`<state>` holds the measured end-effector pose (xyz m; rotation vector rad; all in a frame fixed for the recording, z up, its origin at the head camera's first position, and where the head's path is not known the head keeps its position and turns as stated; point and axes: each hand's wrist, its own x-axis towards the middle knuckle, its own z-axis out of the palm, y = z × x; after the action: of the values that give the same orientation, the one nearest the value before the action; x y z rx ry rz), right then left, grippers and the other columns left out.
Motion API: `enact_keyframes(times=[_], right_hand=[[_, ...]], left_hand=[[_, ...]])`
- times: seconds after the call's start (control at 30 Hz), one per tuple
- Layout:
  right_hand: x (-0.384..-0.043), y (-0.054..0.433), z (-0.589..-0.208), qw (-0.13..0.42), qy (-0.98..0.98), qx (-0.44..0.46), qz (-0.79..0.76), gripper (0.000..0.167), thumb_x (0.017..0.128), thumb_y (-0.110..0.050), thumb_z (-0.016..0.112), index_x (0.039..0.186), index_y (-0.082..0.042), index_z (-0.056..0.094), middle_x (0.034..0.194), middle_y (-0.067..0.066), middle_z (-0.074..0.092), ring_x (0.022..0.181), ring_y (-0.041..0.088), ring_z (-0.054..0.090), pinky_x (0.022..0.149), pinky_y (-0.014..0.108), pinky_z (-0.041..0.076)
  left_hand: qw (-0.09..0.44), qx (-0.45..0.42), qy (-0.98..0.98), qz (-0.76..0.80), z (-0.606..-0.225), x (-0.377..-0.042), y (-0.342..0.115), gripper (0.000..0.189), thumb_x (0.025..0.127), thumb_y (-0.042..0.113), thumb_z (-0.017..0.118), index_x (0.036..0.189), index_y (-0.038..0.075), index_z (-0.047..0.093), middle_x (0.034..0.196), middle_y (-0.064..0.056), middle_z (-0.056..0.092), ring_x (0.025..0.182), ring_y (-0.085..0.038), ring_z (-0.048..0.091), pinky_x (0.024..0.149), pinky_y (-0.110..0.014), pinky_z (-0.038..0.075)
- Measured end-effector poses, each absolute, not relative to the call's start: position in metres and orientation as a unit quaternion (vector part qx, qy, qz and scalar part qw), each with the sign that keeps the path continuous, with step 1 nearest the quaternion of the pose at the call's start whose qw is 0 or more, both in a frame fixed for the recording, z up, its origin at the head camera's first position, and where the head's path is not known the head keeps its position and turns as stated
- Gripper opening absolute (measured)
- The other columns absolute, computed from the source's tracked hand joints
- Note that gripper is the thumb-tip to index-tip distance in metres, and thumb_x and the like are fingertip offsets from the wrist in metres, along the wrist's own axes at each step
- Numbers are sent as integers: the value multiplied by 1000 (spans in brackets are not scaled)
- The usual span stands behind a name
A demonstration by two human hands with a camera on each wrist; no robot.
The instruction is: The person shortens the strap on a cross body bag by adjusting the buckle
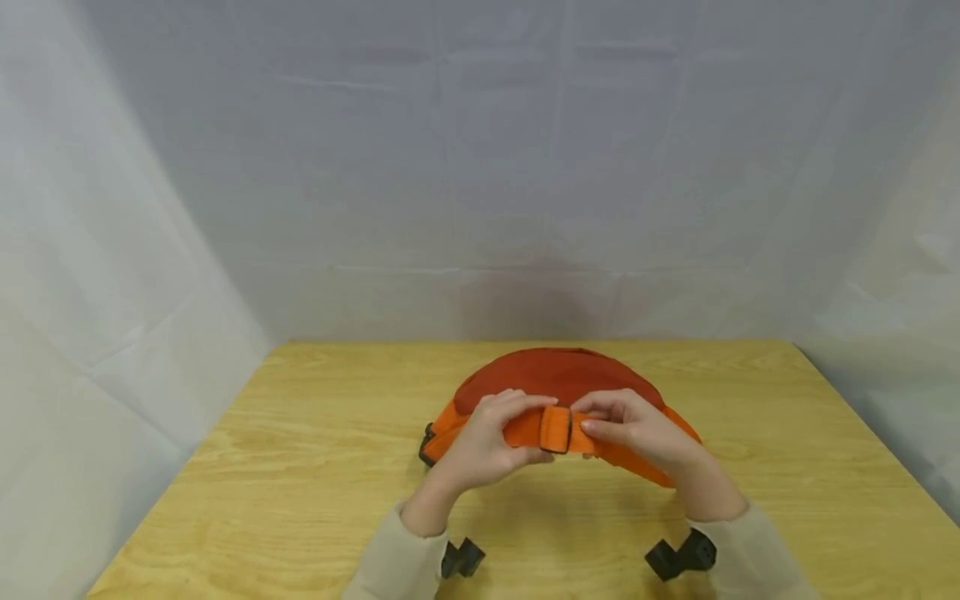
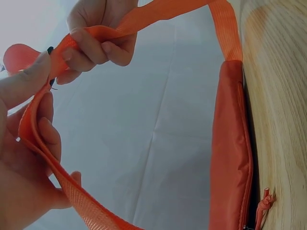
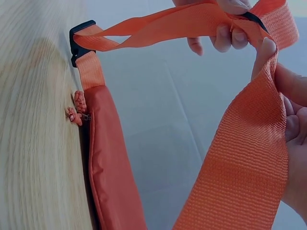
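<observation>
A red waist bag [image 1: 555, 371] lies on the table, with its orange strap [image 1: 521, 432] raised in front of it. My left hand [image 1: 480, 442] holds the strap just left of a black slider [image 1: 569, 430], thumb and fingers on opposite sides of the webbing. Right of the slider, my right hand [image 1: 637, 429] pinches the strap between thumb and curled fingers. A short loop of webbing [image 1: 555, 428] bulges at the slider. In the right wrist view, a black buckle [image 3: 74, 44] joins the strap to the bag's end, near a knotted cord zipper pull [image 3: 76, 110].
The bag rests toward the back of the light wooden table [image 1: 300, 467]. White sheeting [image 1: 525, 167] hangs behind the table and along both sides. Black wrist-worn mounts [image 1: 463, 558] project inward from both beige sleeves [image 1: 405, 558], low over the table.
</observation>
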<state>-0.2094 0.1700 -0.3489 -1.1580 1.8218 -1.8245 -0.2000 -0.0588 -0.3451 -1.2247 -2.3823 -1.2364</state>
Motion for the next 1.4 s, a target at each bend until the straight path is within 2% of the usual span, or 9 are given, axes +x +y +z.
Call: enact_keyframes(times=[0.23, 0.43, 0.53, 0.6, 0.73, 0.87, 1.0, 1.1, 1.4], right_hand=[[-209, 166, -349, 164, 641, -388, -642, 23, 93, -2, 42, 112, 6, 53, 85, 7, 63, 69, 16, 55, 63, 30, 48], [-207, 164, -349, 143, 690, -325, -631, 20, 91, -7, 48, 100, 11, 51, 81, 7, 62, 66, 15, 57, 64, 30, 49], [-207, 166, -348, 142, 699, -319, -623, 16, 90, -8, 50, 96, 7, 54, 81, 7, 61, 68, 16, 58, 67, 31, 49], [-208, 168, -348, 150, 690, -339, -622, 14, 90, -7, 50, 99, 2, 56, 88, 7, 61, 75, 16, 59, 70, 31, 48], [-210, 171, -349, 171, 661, -385, -621, 22, 90, -1, 48, 110, -8, 55, 103, 6, 59, 86, 19, 59, 76, 31, 47], [-210, 173, -349, 169, 666, -381, -619, 26, 90, -1, 48, 111, -12, 57, 103, 3, 61, 84, 18, 60, 73, 30, 48], [-207, 175, -348, 156, 687, -357, -613, 23, 89, -4, 50, 111, 1, 57, 94, 2, 63, 73, 14, 59, 65, 28, 49], [-206, 175, -346, 150, 698, -358, -602, 27, 89, -5, 51, 109, 14, 52, 90, 2, 64, 69, 12, 58, 63, 28, 48], [-205, 169, -343, 149, 707, -355, -594, 22, 89, -7, 52, 99, 12, 52, 84, 4, 64, 70, 16, 59, 67, 30, 49]], left_hand=[[85, -410, -804, -421, -346, -200, -56, 53, 68, 16, 77, 116, 13, 57, 102, 7, 60, 88, -8, 50, 84, -36, 31], [90, -397, -817, -410, -347, -199, -55, 51, 68, 17, 77, 115, 9, 57, 97, 4, 59, 83, -7, 50, 81, -35, 32], [94, -390, -820, -407, -347, -198, -56, 51, 68, 17, 77, 115, 9, 57, 96, 4, 59, 82, -8, 50, 81, -35, 33], [94, -386, -820, -413, -348, -198, -56, 51, 68, 16, 77, 115, 8, 57, 97, 3, 59, 83, -8, 50, 80, -34, 35], [91, -380, -822, -415, -349, -199, -58, 51, 69, 15, 76, 116, 8, 56, 100, 1, 58, 84, -10, 50, 75, -29, 40], [83, -385, -819, -418, -349, -200, -59, 52, 70, 15, 76, 117, 8, 56, 103, 1, 58, 85, -10, 51, 75, -29, 41], [83, -405, -805, -426, -349, -200, -58, 52, 69, 13, 77, 116, 9, 56, 102, 2, 59, 85, -9, 52, 74, -28, 41], [83, -426, -792, -429, -350, -201, -58, 52, 68, 12, 77, 115, 10, 56, 100, 2, 60, 84, -9, 52, 73, -26, 42], [85, -446, -782, -426, -352, -202, -54, 51, 68, 14, 77, 115, 9, 56, 100, 2, 60, 85, -8, 52, 74, -26, 40]])
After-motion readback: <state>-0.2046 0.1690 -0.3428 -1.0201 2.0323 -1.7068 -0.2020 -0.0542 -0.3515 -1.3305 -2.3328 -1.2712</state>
